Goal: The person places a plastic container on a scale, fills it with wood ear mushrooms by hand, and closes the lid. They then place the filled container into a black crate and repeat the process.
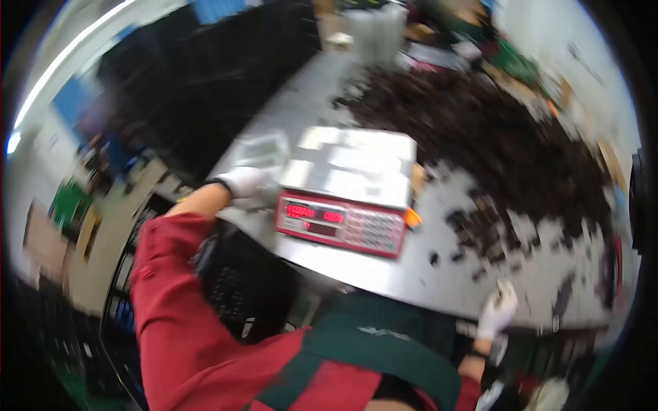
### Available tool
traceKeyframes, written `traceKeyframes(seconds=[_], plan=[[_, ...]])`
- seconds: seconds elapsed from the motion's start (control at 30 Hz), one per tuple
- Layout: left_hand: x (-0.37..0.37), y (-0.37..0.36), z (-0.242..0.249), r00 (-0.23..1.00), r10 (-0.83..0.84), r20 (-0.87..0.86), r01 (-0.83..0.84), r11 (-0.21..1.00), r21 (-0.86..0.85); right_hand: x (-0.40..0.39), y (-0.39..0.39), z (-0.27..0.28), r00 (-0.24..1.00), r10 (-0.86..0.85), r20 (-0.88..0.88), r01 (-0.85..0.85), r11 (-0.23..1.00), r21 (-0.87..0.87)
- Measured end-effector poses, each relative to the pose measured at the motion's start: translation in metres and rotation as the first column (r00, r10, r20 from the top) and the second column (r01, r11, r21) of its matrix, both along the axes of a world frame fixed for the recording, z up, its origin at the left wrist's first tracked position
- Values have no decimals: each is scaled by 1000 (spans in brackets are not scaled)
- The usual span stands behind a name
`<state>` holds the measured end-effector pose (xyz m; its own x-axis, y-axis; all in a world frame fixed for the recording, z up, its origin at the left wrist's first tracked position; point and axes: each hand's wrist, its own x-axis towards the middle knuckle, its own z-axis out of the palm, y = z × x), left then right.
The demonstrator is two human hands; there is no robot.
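While the pale translucent tray point(264, 148) sits at the near left edge of the worktable, just left of the scale, my white-gloved left hand point(248, 182) meets its near side. From that hand the tray lies forward and a little to my right; blur hides its long axis and whether it rests on the metal or is lifted. My fingers seem bent against its rim, but I cannot tell how far they are closed or whether they grip it. The red digital counting scale point(346, 192) stands just beside the tray, its long side running across in front of me, red digits lit, keypad toward me. My left hand is much the nearer to both; my white-gloved right hand point(499, 312) is well apart, at the table's near edge on my right, fingers partly curled, and I cannot tell whether they hold anything. Loose dark pieces point(483, 229) lie beyond that hand, and past them a large dark brown heap point(507, 137) spreads over the worktable point(439, 288). Black crates point(205, 82) are stacked beyond the tray.
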<state>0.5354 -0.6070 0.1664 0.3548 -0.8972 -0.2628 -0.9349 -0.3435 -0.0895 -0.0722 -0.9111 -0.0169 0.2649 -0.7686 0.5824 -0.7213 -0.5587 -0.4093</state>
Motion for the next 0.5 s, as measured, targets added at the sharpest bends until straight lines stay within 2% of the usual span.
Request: traceKeyframes(seconds=[0.03, 0.07, 0.1, 0.13, 0.17, 0.2, 0.23, 0.3, 0.37, 0.43, 0.5], plan=[[-13, -6, 15, 990, 140, 34, -144, 974, 173, -1, 3, 5, 999, 38, 21, -37, 998, -52], [5, 1, -1, 996, 86, 36, -88, 994, 66, -1, 6, 9, 999, 26, 23, -25, 997, -80], [2, -6, -2, 976, 133, 170, -157, 979, 134, -3, 4, 11, 999, 23, 27, -21, 998, -64], [13, -1, -9, 964, 60, 260, -108, 979, 172, 2, 4, 10, 999, -21, 40, 26, 992, -127], [13, 1, -11, 956, 146, 256, -162, 986, 39, 0, -1, 4, 997, -6, 74, 18, 986, -166], [35, 12, -19, 974, 110, 200, -105, 994, -36, 1, 2, 9, 997, -29, 66, 38, 991, -129], [49, 20, -26, 969, 59, 241, -38, 995, -88, 3, 4, 12, 997, -37, 64, 43, 994, -96], [45, 21, -15, 976, 74, 204, -56, 994, -92, 5, 4, 8, 996, -68, 52, 72, 993, -90], [43, 21, -11, 961, 51, 270, -30, 996, -81, 7, 5, 7, 995, -84, 53, 87, 994, -69], [47, 25, 10, 988, 54, 147, -30, 986, -163, 6, 5, 8, 996, -75, 57, 78, 996, -51], [91, 31, 22, 982, 126, 143, -76, 947, -313, 1, 4, 20, 998, -26, 53, 22, 997, 76]])
